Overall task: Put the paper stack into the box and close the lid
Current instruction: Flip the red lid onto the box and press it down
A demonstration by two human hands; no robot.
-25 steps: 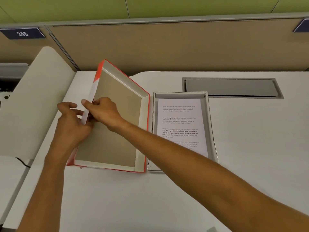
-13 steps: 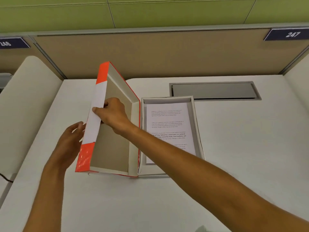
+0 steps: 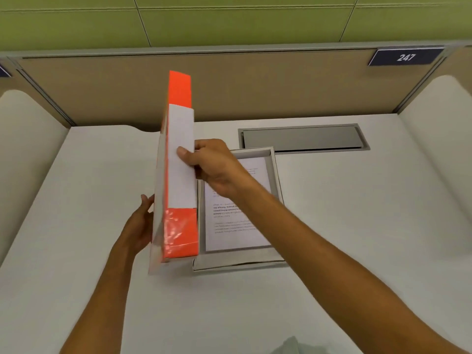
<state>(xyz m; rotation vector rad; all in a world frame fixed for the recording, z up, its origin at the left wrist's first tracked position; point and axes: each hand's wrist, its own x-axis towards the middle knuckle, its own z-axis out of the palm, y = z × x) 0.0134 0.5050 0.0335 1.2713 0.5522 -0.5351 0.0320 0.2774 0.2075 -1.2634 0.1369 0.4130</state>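
Pinching the upright lid [image 3: 178, 159] with right hand [image 3: 214, 167], left hand [image 3: 139, 226] flat open behind it, we risk its rim catching the box [image 3: 277, 175] wall and creasing the paper stack [image 3: 237, 226].

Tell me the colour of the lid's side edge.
Orange with a white middle band on the lid, seen from the head view.

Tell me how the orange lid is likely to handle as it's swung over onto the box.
The lid probably stays stiff: its long side looks straight while held on edge. It seems light, since the right hand pinches it with thumb and fingers and the left hand only steadies it. Standing nearly upright on a narrow edge, it would likely tip if released.
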